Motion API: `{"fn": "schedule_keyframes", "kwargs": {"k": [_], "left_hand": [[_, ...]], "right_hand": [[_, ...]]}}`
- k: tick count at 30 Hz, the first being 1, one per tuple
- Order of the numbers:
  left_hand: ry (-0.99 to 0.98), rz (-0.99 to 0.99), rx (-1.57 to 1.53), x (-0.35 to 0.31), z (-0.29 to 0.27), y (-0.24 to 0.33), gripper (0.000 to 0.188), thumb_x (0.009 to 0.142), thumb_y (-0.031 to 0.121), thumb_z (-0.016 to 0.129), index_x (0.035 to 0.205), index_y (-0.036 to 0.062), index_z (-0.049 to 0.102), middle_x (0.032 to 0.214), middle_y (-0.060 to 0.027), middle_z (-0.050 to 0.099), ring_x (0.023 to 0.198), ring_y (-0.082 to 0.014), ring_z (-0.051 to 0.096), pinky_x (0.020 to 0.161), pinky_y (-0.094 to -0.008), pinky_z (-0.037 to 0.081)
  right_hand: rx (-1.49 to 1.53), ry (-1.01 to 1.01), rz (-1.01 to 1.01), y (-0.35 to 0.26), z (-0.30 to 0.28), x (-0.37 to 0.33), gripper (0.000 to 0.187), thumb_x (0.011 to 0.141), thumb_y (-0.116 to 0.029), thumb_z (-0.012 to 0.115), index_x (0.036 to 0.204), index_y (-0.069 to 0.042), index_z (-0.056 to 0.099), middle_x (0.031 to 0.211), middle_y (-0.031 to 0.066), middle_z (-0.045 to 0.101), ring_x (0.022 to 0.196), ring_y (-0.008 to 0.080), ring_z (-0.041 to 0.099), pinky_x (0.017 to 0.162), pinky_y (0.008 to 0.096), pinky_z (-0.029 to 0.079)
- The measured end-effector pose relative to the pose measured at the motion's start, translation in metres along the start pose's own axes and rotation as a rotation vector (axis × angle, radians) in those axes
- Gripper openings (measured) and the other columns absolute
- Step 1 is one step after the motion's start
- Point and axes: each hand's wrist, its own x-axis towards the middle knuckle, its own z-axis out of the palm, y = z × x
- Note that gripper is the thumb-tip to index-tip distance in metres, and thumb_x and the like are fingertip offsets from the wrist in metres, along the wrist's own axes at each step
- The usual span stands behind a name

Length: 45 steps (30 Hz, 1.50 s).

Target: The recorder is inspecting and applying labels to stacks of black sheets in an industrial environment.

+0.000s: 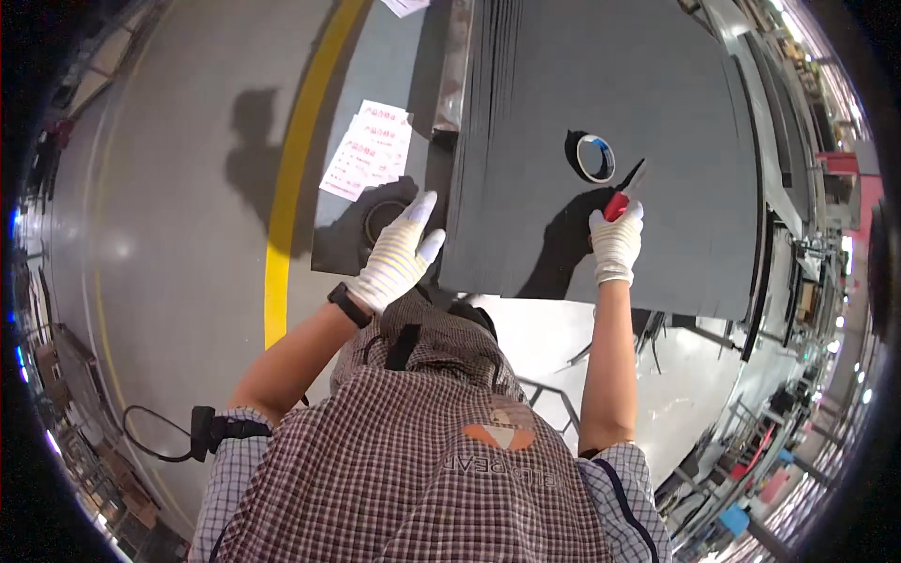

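Both my hands wear white gloves with pale yellow stripes. In my right hand (617,244) is a red-handled knife (617,205), its silver blade pointing away and to the right above the dark grey sheets. Beyond it, a white tape roll (595,158) with a blue inner side lies on the stack of sheets (676,103). My left hand (399,255) is empty, its thumb and fingers apart. It hovers beside a dark ring-shaped roll (377,218), which it partly hides. Whether the two touch is hard to tell. Printed white paper labels (369,155) lie just beyond.
A yellow floor line (298,169) runs along the left of the work surface. The stack's near edge ends in front of my body. Metal frames and racks (751,450) stand at the right, with dark strips (652,328) under the stack's near right edge.
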Motion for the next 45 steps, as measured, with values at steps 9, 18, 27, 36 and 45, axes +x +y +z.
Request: {"fn": "schedule_keyframes", "kwargs": {"k": [9,18,27,36,45], "left_hand": [[-0.109,0.142,0.529,0.004,-0.029,0.041,0.058,0.081,0.024,0.058,0.133,0.0017,0.044,0.132,-0.0162,0.048,0.124,-0.0333,0.043,0.108,-0.0486,0.027],[-0.209,0.081,0.708,-0.03,-0.029,0.026,0.034,0.075,0.021,0.066,0.105,0.0086,0.059,0.102,-0.0107,0.056,0.104,-0.0305,0.052,0.109,-0.0529,0.026],[0.066,0.094,0.914,0.023,-0.066,0.001,0.025,0.078,0.017,0.065,0.103,0.0153,0.062,0.092,-0.0065,0.061,0.096,-0.0277,0.056,0.104,-0.0519,0.032],[0.067,0.173,0.459,0.038,-0.043,0.031,0.048,0.08,0.014,0.066,0.124,0.0044,0.052,0.12,-0.0178,0.055,0.113,-0.0366,0.051,0.098,-0.0452,0.04],[0.011,-0.242,-0.135,0.04,0.04,0.021,0.047,0.097,0.024,0.055,0.136,0.0004,0.044,0.135,-0.0215,0.048,0.127,-0.032,0.045,0.107,-0.0362,0.035]], "right_hand": [[0.595,-0.1,0.13,0.066,-0.029,-0.097,0.023,0.078,-0.012,0.067,0.091,0.0,0.051,0.07,0.0061,0.052,0.064,0.0158,0.048,0.061,0.0323,0.044],[0.848,-0.389,0.287,0.082,-0.066,-0.206,0.032,0.081,-0.005,0.066,0.109,0.0,0.053,0.077,-0.0008,0.048,0.068,0.0088,0.043,0.061,0.0251,0.042],[1.043,-0.607,0.244,0.068,-0.082,-0.229,0.036,0.084,-0.014,0.071,0.113,0.0,0.054,0.081,0.0007,0.055,0.065,0.0062,0.047,0.059,0.0217,0.044],[1.028,-0.454,0.257,0.031,-0.094,-0.236,0.034,0.085,-0.013,0.069,0.113,0.0,0.053,0.081,0.0004,0.055,0.072,0.008,0.051,0.066,0.0243,0.047],[0.324,-0.013,-0.127,-0.045,-0.048,-0.097,0.05,0.08,-0.013,0.072,0.123,-0.001,0.051,0.109,0.019,0.062,0.096,0.0352,0.061,0.083,0.0419,0.049]]}}
